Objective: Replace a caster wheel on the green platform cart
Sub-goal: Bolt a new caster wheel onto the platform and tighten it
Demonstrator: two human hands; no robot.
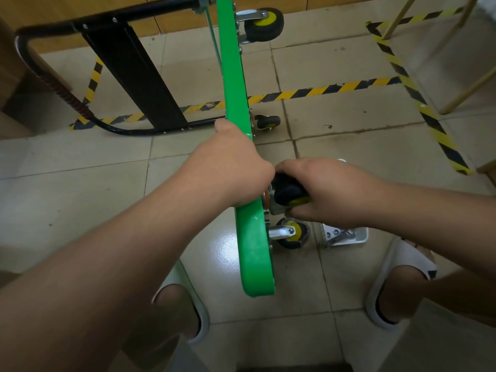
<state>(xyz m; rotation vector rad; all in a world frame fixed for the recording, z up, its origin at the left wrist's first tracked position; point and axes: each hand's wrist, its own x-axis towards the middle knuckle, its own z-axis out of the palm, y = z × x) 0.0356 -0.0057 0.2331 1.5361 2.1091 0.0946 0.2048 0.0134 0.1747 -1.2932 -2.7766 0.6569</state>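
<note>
Head view: the green platform cart [253, 245] stands tipped on its long edge on the tiled floor [80, 162], with its underside facing right and its black folding handle [134, 73] stretched out to the left. The left hand [230, 162] grips the upper edge of the green deck, thumb on the near face and fingers wrapped over the far side. The right hand [330, 189] has its fingers curled round a caster wheel [288, 193] with a black tyre and yellow hub, holding it against the cart's underside. Just below that, a second caster [292, 233] sits mounted near the cart's closest end. Two more casters [264, 24] [268, 122] show farther along the deck. A small tray [362, 238] with fasteners and a wrench [342, 236] lies on the floor beside the right hand. Yellow-and-black hazard tape [322, 89] crosses the tiles.
</note>
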